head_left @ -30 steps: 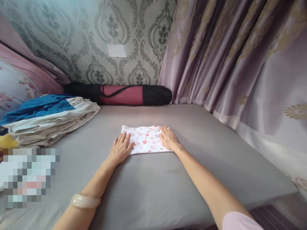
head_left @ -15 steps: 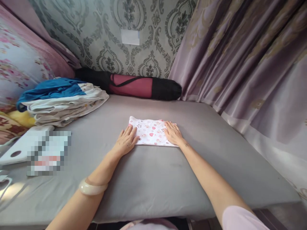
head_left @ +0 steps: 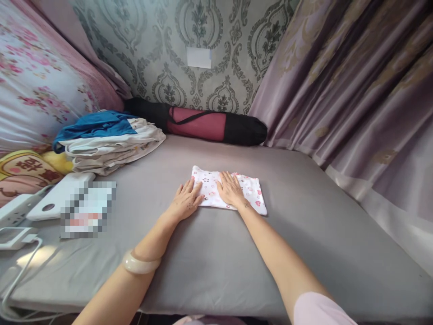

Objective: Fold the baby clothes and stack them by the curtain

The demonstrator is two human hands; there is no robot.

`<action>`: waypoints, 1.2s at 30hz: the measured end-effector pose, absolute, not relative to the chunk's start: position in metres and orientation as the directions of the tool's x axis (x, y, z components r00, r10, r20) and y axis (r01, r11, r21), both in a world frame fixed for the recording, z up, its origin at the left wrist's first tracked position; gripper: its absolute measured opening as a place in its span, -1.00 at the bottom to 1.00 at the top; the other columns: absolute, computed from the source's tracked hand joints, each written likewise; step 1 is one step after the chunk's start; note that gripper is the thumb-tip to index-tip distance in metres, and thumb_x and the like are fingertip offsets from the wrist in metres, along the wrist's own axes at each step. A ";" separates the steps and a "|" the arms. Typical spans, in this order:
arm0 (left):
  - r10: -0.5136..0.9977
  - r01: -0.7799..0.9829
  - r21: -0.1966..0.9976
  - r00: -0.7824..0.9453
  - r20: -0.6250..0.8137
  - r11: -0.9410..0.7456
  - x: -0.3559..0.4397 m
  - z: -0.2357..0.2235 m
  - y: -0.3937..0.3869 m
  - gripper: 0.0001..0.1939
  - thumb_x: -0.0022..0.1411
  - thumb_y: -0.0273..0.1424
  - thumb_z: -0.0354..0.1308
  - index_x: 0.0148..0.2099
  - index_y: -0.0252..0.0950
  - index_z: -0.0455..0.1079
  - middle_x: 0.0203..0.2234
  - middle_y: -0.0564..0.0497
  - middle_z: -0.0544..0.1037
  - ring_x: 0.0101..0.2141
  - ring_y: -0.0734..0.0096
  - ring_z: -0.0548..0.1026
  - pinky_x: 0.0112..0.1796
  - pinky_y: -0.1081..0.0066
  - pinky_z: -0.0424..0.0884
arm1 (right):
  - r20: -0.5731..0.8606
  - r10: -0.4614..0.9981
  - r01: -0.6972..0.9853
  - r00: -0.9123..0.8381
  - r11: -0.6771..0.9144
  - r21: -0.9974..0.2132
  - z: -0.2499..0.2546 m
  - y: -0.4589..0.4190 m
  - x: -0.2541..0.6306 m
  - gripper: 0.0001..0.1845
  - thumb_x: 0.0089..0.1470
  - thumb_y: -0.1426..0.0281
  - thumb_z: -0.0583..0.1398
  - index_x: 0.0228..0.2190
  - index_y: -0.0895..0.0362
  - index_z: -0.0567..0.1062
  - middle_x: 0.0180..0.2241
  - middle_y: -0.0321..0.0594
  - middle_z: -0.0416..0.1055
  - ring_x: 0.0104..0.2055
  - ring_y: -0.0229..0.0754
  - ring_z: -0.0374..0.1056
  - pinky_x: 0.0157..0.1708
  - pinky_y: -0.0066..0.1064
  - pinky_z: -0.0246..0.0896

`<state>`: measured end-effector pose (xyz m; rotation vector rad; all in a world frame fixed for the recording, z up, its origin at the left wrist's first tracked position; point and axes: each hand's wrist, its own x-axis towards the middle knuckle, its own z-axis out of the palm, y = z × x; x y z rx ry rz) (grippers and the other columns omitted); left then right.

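A small folded white cloth with pink hearts (head_left: pixel 250 192) lies flat on the grey bed sheet (head_left: pixel 304 234). My left hand (head_left: pixel 186 201) rests palm down on the cloth's left end, fingers stretched out. My right hand (head_left: pixel 230 189) lies flat on the middle of the cloth, fingers spread. Neither hand grips anything. A pale bangle (head_left: pixel 140 264) sits on my left wrist.
A pile of folded clothes with a blue piece on top (head_left: pixel 108 140) lies at the left. A red and black rolled bag (head_left: pixel 209 124) lies along the patterned wall. Mauve curtains (head_left: pixel 355 99) hang at the right. A white power strip and cable (head_left: pixel 16 216) lie at the near left.
My right hand has slid left from the cloth's right end to its middle, baring the right part. My left hand stays on the left end. The view has swung left.
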<state>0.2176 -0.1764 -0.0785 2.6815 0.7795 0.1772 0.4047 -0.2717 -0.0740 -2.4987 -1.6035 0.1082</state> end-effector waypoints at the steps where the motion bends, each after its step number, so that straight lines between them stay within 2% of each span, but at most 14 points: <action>1: 0.541 0.498 0.366 0.841 0.016 -0.786 0.218 -0.078 -0.176 -0.38 0.38 -0.12 -0.19 0.38 -0.26 0.00 0.37 -0.23 -0.10 0.33 -0.02 -0.07 0.24 -0.03 -0.09 | 0.016 0.908 0.894 0.419 -0.409 -0.181 -0.075 -0.272 0.407 -0.31 0.31 0.17 -0.26 0.32 0.30 -0.01 0.36 -0.07 -0.13 0.40 -0.12 -0.30 0.33 -0.17 -0.54; 3: 0.561 0.506 0.417 0.828 0.013 -0.755 0.219 -0.078 -0.174 -0.41 0.38 -0.12 -0.21 0.36 -0.25 0.05 0.36 -0.20 -0.06 0.33 0.01 -0.05 0.24 -0.03 -0.10 | -0.027 0.911 0.892 0.412 -0.409 -0.192 -0.072 -0.272 0.410 -0.31 0.31 0.18 -0.25 0.32 0.31 -0.02 0.37 -0.06 -0.14 0.40 -0.10 -0.30 0.33 -0.16 -0.53; 6: 0.627 0.490 0.570 0.777 0.058 -0.659 0.221 -0.076 -0.168 -0.45 0.40 -0.15 -0.29 0.27 -0.27 0.22 0.32 -0.18 0.12 0.30 0.13 0.07 0.24 0.07 -0.03 | -0.089 0.904 0.879 0.417 -0.427 -0.214 -0.057 -0.265 0.407 -0.33 0.30 0.22 -0.21 0.30 0.34 0.03 0.36 0.01 -0.11 0.40 -0.04 -0.27 0.33 -0.11 -0.49; 9: 0.730 0.445 0.725 0.673 0.116 -0.525 0.221 -0.072 -0.163 -0.43 0.40 -0.14 -0.33 0.12 -0.30 0.37 0.20 -0.17 0.33 0.22 0.21 0.23 0.21 0.22 0.09 | -0.031 0.916 0.891 0.400 -0.396 -0.223 -0.044 -0.250 0.391 -0.36 0.30 0.26 -0.21 0.29 0.33 0.06 0.36 0.00 -0.12 0.40 -0.04 -0.30 0.32 -0.08 -0.49; 11: 0.795 0.440 0.775 0.593 0.128 -0.453 0.220 -0.070 -0.160 -0.43 0.39 -0.13 -0.33 0.02 -0.31 0.43 0.13 -0.17 0.40 0.19 0.20 0.28 0.18 0.25 0.14 | 0.037 0.930 0.909 0.365 -0.348 -0.232 -0.045 -0.239 0.376 -0.36 0.30 0.26 -0.21 0.30 0.31 0.05 0.36 -0.03 -0.14 0.41 -0.07 -0.32 0.32 -0.10 -0.51; 15: 0.869 0.468 0.796 0.475 0.139 -0.383 0.217 -0.066 -0.157 -0.44 0.37 -0.17 -0.30 -0.13 -0.36 0.48 0.10 -0.23 0.41 0.16 0.14 0.31 0.16 0.25 0.15 | 0.081 0.931 0.915 0.356 -0.330 -0.230 -0.065 -0.229 0.356 -0.36 0.32 0.24 -0.22 0.30 0.29 0.04 0.36 -0.08 -0.10 0.40 -0.10 -0.30 0.33 -0.14 -0.51; 20: 0.903 0.449 0.834 0.412 0.126 -0.321 0.217 -0.062 -0.156 -0.47 0.37 -0.19 -0.30 -0.17 -0.33 0.47 -0.10 -0.18 0.54 -0.02 0.18 0.45 0.03 0.27 0.29 | 0.005 0.938 0.911 0.345 -0.334 -0.240 -0.069 -0.228 0.359 -0.36 0.31 0.23 -0.20 0.30 0.28 0.05 0.35 -0.05 -0.07 0.39 -0.04 -0.24 0.32 -0.09 -0.44; 23: 0.907 0.446 0.838 0.402 0.125 -0.314 0.216 -0.063 -0.156 -0.49 0.36 -0.19 -0.28 -0.19 -0.32 0.47 -0.10 -0.17 0.55 -0.03 0.19 0.45 0.00 0.28 0.31 | -0.040 0.940 0.909 0.340 -0.339 -0.243 -0.053 -0.219 0.359 -0.39 0.30 0.26 -0.16 0.25 0.31 0.15 0.32 0.05 0.01 0.37 0.04 -0.16 0.29 -0.02 -0.33; 25: 0.908 0.440 0.841 0.397 0.132 -0.314 0.216 -0.065 -0.155 -0.50 0.36 -0.19 -0.27 -0.19 -0.31 0.46 -0.10 -0.16 0.55 -0.03 0.20 0.45 0.00 0.29 0.30 | 0.013 0.943 0.919 0.333 -0.322 -0.229 -0.046 -0.210 0.352 -0.40 0.29 0.27 -0.15 0.22 0.33 0.20 0.32 0.09 0.01 0.37 0.06 -0.17 0.29 0.01 -0.35; 28: 0.906 0.423 0.845 0.395 0.154 -0.328 0.216 -0.067 -0.153 -0.51 0.36 -0.18 -0.27 -0.21 -0.30 0.45 -0.15 -0.15 0.56 -0.05 0.22 0.46 -0.02 0.29 0.31 | 0.114 0.944 0.934 0.308 -0.277 -0.227 -0.052 -0.197 0.337 -0.40 0.29 0.29 -0.14 0.24 0.37 0.17 0.33 0.07 -0.04 0.38 0.00 -0.20 0.31 -0.05 -0.41; 32: 0.897 0.431 0.832 0.411 0.163 -0.349 0.216 -0.068 -0.153 -0.53 0.35 -0.17 -0.27 -0.25 -0.28 0.42 -0.22 -0.13 0.57 -0.11 0.24 0.48 -0.06 0.30 0.33 | 0.125 0.946 0.925 0.298 -0.254 -0.281 -0.074 -0.192 0.325 -0.38 0.26 0.31 -0.09 0.24 0.39 0.15 0.34 0.02 -0.04 0.37 -0.03 -0.15 0.32 -0.10 -0.38; 36: 0.886 0.452 0.812 0.435 0.161 -0.369 0.217 -0.066 -0.156 -0.54 0.35 -0.19 -0.28 -0.27 -0.27 0.40 -0.27 -0.12 0.56 -0.15 0.23 0.48 -0.08 0.29 0.34 | 0.185 0.938 0.910 0.294 -0.216 -0.354 -0.079 -0.195 0.329 -0.42 0.27 0.32 -0.10 0.23 0.32 0.20 0.32 0.00 0.03 0.36 -0.04 -0.12 0.32 -0.09 -0.35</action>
